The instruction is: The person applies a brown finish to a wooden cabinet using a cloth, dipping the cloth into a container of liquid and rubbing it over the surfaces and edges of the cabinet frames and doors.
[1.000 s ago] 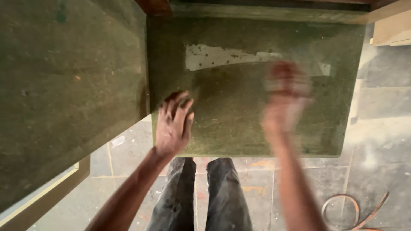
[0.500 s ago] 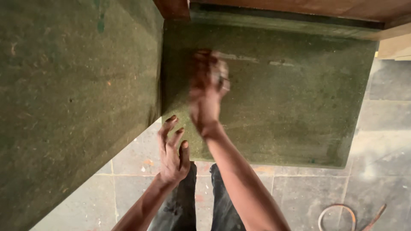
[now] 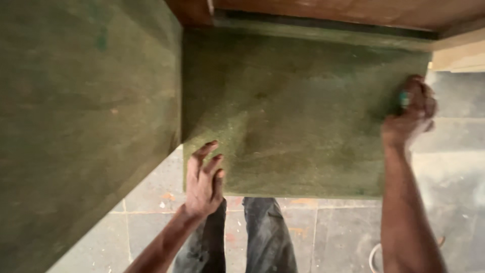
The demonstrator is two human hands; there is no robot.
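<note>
Green board [image 3: 303,121] is seen flat in front of the person, over the grey tiled floor [image 3: 151,202], near edge above the dark trousers [image 3: 262,237]. Surface is dull olive, speckled, paler and dusty toward the front. Left hand [image 3: 204,182] is laid open, fingers spread, on the near left corner. Right hand [image 3: 411,111] is closed around a small teal object [image 3: 403,98] at the right edge; object blurred. A second green panel [image 3: 86,116] is seen at left

light: dim, warm, falling softly from upper right | shadow: darkening the green slab [image 3: 303,121] near its left corner | blur: right hand [image 3: 411,108] smearing with motion, left panel [image 3: 76,126] softening | glare: faint sheen brightening grey floor [image 3: 454,167]
</note>
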